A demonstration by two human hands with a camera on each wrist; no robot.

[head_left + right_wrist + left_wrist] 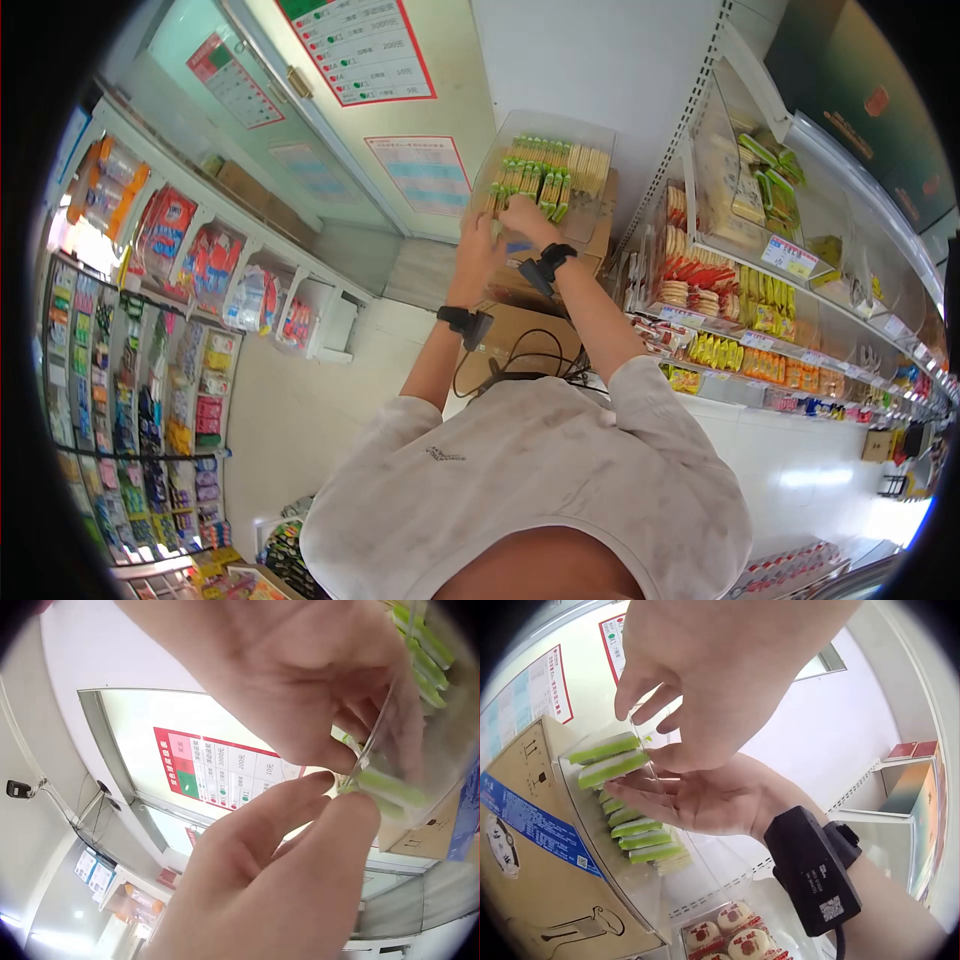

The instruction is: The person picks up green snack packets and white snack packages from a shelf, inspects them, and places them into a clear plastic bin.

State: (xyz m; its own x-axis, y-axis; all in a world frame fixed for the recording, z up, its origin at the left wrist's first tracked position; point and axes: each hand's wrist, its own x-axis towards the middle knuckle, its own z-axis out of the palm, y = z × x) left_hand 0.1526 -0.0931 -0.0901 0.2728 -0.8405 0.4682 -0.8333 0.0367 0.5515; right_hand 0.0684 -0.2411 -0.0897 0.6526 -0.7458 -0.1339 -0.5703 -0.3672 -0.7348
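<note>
A clear plastic bin holds rows of green-and-white snack packets. My left hand is at its near left rim. In the right wrist view the left hand brings thumb and forefinger together on the end of a green packet at the rim. My right hand reaches over the near side into the bin. Its fingers lie nearly straight beside the packets in the left wrist view. The right hand partly hides the bin in its own wrist view.
The bin stands on a cardboard box with a blue label. Shelves of packaged snacks run along the right. Bagged goods hang to the left, near a glass door. Black cables lie close to the body.
</note>
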